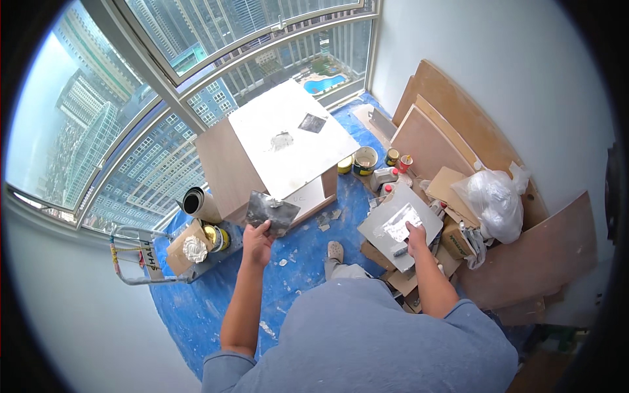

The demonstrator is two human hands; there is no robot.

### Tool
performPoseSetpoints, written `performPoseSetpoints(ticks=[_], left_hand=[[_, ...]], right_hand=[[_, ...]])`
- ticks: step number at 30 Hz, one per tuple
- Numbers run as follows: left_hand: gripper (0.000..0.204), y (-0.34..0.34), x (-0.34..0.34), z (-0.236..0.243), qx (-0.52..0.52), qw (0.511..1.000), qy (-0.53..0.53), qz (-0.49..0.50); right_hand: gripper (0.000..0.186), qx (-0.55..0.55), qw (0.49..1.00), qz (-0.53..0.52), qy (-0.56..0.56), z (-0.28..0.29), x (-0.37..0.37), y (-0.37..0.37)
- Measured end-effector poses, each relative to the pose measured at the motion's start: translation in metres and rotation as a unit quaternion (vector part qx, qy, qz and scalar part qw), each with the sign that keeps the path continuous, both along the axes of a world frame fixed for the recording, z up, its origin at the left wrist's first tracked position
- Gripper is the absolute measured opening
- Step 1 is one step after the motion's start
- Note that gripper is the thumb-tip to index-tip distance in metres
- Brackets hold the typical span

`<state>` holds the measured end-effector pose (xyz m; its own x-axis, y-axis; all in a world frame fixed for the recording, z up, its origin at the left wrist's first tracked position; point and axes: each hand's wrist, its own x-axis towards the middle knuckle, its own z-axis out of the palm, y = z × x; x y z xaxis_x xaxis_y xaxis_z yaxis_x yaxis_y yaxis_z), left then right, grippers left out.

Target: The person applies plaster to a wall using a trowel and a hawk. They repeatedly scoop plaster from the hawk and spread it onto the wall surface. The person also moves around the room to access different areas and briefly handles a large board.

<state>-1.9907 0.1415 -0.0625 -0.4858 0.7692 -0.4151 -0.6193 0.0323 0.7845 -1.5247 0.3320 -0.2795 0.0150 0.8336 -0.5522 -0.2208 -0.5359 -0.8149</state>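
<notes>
My left hand (257,245) is closed on the lower edge of a dark, square metal putty spreader (270,215). A dab of white paste sits on that spreader's upper part. Over on the right, my right hand (417,240) pinches a bright, thin flat plate (401,224), held over a grey board (377,228); whether they touch, I cannot tell. A small dark tool (400,251) lies on the board beside my fingers. Ahead stands a box-like cabinet (288,118) with a white top. A patch of paste (282,140) and another dark square spreader (312,123) rest on this top.
Blue sheeting (308,275) with white spatters covers the floor. A metal step stool (164,280) at left carries cardboard with a mound of white paste (195,249) and a can (216,237). Cans (365,159), leaning wood panels (445,131) and a plastic bag (491,203) crowd the right.
</notes>
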Motion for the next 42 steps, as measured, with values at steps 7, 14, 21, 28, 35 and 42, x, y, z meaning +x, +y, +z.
performPoseSetpoints(ticks=[7, 14, 21, 28, 35, 42], left_hand=[[0.029, 0.151, -0.033, -0.097, -0.054, 0.994, -0.094, 0.03], [0.027, 0.198, -0.058, -0.122, -0.148, 0.984, -0.097, 0.009], [0.034, 0.165, -0.157, -0.072, -0.292, 0.917, -0.032, -0.27], [0.054, 0.333, -0.372, -0.094, -0.178, 0.825, 0.509, -0.168], [0.077, 0.482, -0.459, -0.175, -0.264, 0.575, 0.691, -0.35], [0.08, 0.486, -0.502, -0.183, -0.232, 0.568, 0.727, -0.31]], right_hand=[[0.043, 0.01, 0.991, 0.027, 0.128, 0.089, -0.202, 0.108], [0.044, 0.0, 0.984, -0.005, 0.175, 0.112, -0.312, 0.169], [0.043, -0.091, 0.992, -0.063, -0.056, 0.081, -0.343, 0.166], [0.049, -0.184, 0.979, -0.071, 0.05, 0.043, -0.386, 0.072], [0.072, -0.196, 0.945, -0.187, 0.185, 0.044, -0.424, 0.05], [0.087, -0.155, 0.947, -0.257, -0.118, 0.072, -0.441, 0.07]])
